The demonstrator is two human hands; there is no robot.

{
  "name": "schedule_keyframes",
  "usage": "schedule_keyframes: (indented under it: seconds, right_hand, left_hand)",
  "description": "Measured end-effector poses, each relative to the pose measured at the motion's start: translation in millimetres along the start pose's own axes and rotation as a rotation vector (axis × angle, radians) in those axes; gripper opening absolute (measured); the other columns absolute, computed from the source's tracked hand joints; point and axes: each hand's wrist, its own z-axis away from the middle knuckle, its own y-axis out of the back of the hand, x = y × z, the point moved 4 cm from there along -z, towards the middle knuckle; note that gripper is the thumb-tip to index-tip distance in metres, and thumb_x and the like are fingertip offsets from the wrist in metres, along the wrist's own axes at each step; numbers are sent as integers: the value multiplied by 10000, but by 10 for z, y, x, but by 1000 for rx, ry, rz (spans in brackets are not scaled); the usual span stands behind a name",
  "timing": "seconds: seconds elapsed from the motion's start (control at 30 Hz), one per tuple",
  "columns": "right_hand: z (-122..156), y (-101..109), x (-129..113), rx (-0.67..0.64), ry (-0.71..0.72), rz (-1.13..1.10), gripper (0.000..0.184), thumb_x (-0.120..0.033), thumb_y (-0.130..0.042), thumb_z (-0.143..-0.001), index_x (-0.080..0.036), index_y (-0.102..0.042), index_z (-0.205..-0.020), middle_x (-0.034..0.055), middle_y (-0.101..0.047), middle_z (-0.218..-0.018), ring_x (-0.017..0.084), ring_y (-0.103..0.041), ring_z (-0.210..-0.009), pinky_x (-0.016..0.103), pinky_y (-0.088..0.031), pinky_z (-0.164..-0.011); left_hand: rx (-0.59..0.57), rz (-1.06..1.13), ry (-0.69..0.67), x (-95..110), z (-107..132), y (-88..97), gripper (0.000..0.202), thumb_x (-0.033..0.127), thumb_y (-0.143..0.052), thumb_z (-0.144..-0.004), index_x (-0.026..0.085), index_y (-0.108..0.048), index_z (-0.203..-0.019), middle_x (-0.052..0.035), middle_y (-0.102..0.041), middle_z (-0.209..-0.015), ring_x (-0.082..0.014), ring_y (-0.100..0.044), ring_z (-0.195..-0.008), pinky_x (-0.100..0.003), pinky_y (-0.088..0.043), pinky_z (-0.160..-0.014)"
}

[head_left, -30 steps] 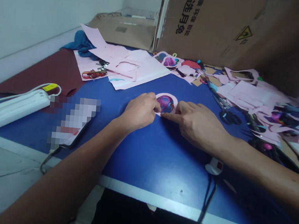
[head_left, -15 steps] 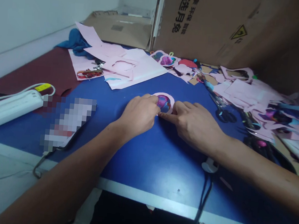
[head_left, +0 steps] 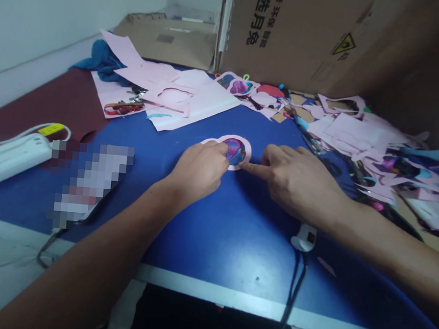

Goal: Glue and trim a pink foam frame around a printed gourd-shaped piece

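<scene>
A rounded pink-edged paper cutout [head_left: 247,147] with a shiny purple and blue middle lies on the blue tabletop. My left hand [head_left: 199,169] is closed over its left part, fingers curled and pressed onto it, hiding some of that side. From the right, my right hand [head_left: 298,179] reaches in with the index finger stretched to the cutout's lower right edge. Its other fingers are bent, and nothing shows in them. Whether the fingertip presses the edge or only rests on it, I cannot tell.
Pink sheets [head_left: 205,99] and scraps [head_left: 354,138] lie at the back and right, beside scissors [head_left: 330,166]. A power strip [head_left: 12,162] and a blurred-out flat object [head_left: 92,184] are at left. A white cabled device [head_left: 305,238] sits near the front; a cardboard box [head_left: 291,43] stands behind.
My right hand has shifted away from the cutout's right edge, leaving only the index finger there. More of the cutout shows now. The camera view has turned slightly right.
</scene>
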Motion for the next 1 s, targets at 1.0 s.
schedule_keyframes:
  seconds: [1.0]
  right_hand:
    - [-50,-62,-45,-78,-7,22,481,-127,-461,-1092,-319,-770,-1406,112,-656,-1005,235,-525,-812,384,-203,-721]
  left_hand:
    - [33,-31,-74,41,41,8,382,157,-534,-1052,281,-831,-1257,-106,-740,-1225,-301,-671,-1198,-400,-514,-915]
